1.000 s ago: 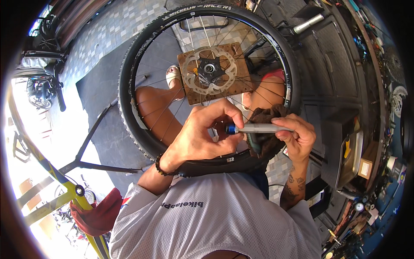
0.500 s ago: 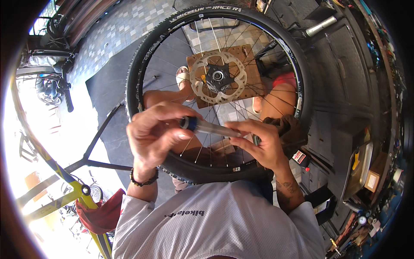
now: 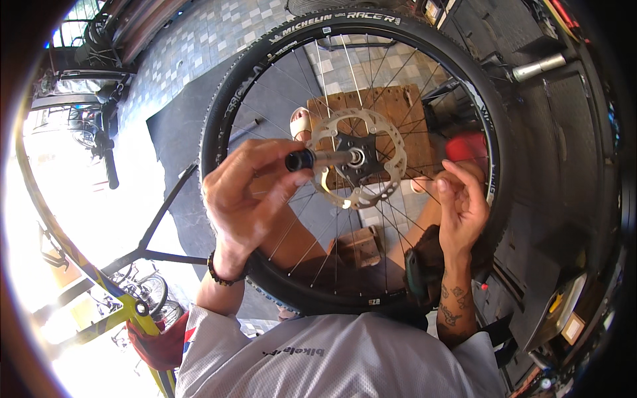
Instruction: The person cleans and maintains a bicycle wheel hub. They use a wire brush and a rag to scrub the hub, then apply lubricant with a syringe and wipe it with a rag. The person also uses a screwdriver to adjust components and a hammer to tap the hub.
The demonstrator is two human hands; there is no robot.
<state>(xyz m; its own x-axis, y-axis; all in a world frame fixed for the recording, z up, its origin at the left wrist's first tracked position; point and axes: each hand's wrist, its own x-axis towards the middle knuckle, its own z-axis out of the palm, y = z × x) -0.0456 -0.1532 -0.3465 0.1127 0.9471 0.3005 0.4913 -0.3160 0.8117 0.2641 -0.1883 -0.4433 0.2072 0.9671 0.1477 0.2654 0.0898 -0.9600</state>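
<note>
My left hand (image 3: 249, 189) grips the dark blue end cap of a slim metal axle (image 3: 332, 158) between thumb and fingers. The axle's far end lines up with the middle of the wheel's hub (image 3: 359, 156), but whether it has entered the bore I cannot tell. Round the hub sits a silver disc brake rotor (image 3: 396, 136). The spoked bicycle wheel (image 3: 213, 126) lies before me, rotor side up. Over the wheel's right side my right hand (image 3: 464, 209) is raised, fingers loosely bent and apart, with nothing visible in it.
Beneath the wheel is a wooden block (image 3: 408, 99). A brown rag and a green object (image 3: 417, 275) rest at the wheel's near right. A yellow-green bicycle frame (image 3: 116, 308) stands at left, with a red cloth (image 3: 159, 341) on it. Dark drawers (image 3: 557, 152) line the right.
My right hand has let go of the axle and moved right. My left hand has brought the axle to the hub. The wheel appears shifted right and lower in view.
</note>
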